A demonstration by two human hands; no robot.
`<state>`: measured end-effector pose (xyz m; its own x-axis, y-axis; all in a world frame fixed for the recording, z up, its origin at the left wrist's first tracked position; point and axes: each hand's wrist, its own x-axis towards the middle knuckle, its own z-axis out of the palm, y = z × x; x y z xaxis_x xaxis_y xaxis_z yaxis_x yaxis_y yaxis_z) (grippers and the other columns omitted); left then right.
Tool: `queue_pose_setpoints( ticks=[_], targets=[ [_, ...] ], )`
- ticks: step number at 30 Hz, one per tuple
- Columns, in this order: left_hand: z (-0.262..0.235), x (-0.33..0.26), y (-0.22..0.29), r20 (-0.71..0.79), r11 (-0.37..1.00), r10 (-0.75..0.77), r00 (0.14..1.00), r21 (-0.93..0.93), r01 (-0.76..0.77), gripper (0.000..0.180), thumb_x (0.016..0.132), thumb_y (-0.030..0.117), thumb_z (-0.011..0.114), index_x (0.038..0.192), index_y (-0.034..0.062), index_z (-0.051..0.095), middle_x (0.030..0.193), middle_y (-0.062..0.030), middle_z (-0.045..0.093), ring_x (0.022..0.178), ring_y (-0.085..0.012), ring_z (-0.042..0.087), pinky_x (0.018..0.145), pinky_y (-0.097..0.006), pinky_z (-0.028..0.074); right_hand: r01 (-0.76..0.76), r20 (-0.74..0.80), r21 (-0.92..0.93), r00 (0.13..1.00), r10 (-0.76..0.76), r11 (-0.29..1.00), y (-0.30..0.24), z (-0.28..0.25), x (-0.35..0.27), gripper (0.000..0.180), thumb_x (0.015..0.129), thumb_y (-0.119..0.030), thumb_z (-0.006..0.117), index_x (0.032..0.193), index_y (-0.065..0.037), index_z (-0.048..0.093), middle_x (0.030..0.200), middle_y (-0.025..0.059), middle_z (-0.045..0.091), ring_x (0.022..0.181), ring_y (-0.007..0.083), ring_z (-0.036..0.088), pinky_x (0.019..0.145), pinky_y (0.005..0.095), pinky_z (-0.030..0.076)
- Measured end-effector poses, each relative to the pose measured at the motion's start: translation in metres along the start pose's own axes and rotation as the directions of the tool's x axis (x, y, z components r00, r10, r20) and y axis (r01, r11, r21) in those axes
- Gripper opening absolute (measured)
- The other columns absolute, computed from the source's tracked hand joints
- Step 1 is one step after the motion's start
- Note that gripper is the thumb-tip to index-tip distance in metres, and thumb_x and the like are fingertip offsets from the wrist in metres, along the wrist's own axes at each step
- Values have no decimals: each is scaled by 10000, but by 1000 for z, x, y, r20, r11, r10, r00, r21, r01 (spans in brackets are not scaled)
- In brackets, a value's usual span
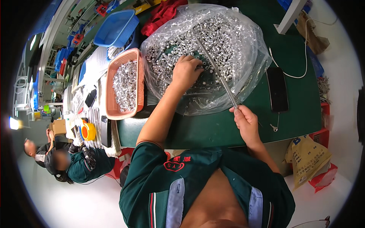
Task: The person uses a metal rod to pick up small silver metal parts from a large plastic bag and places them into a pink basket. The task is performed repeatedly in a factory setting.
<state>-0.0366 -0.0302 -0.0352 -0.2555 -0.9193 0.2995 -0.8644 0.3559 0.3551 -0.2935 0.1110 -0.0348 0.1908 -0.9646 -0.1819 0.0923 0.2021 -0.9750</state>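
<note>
A large clear plastic bag point(255, 81) lies spread on the green table, holding a mass of small silver metal sleeves point(224, 32). My left hand point(186, 71) reaches into the bag, fingers curled down at the sleeves; what they pinch is too small to make out. In my right hand point(246, 121) is the near end of a long, thin metal rod point(217, 72). The rod slants away over the bag, its far end above the sleeves. Whether sleeves are threaded on it, I cannot tell.
A pink basket point(110, 91) of small metal parts stands left of the bag, a blue basket point(114, 28) beyond it. Red cloth point(161, 17) lies behind. A black phone point(277, 89) and white cable point(295, 76) are at right. Two people point(89, 165) sit at far left.
</note>
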Motion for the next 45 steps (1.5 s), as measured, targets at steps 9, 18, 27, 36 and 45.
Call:
queue_pose_setpoints(
  ticks=[9,18,27,36,45],
  targets=[
    [-29,1,-21,2,823,-419,908,-421,381,214,760,133,769,889,-15,684,774,-57,691,687,-98,623,646,-259,495,2,-4,-23,1000,-2,1000,0,0,0,160,976,-120,565,992,7,661,661,-51,445,593,24,381,529,208,322],
    [-18,-6,-30,16,943,-274,961,-192,272,213,745,122,784,905,20,688,776,-90,682,707,-174,648,684,-291,515,21,-10,-47,1000,-21,999,1,0,0,147,970,-105,576,995,10,664,659,-50,451,598,23,378,530,211,320],
    [-15,-11,-27,9,963,-203,979,-181,202,231,739,104,785,923,9,683,855,-119,692,768,-217,673,718,-317,529,35,-19,-80,999,-36,996,1,1,0,149,969,-108,579,997,12,663,655,-46,451,600,27,384,535,215,327],
    [-11,-15,-27,-50,989,-108,993,-103,103,184,747,96,757,894,19,679,859,-136,678,807,-306,660,733,-375,524,36,-21,-84,999,-38,996,2,1,0,155,968,-115,579,997,12,663,653,-42,452,599,31,389,536,216,330],
    [-7,-14,-31,-64,998,-56,996,-32,54,158,762,76,727,889,17,652,831,-137,671,776,-303,655,717,-380,525,33,-18,-85,999,-35,996,1,0,1,157,964,-111,581,991,18,666,653,-38,460,600,32,398,535,218,337]
  ],
)
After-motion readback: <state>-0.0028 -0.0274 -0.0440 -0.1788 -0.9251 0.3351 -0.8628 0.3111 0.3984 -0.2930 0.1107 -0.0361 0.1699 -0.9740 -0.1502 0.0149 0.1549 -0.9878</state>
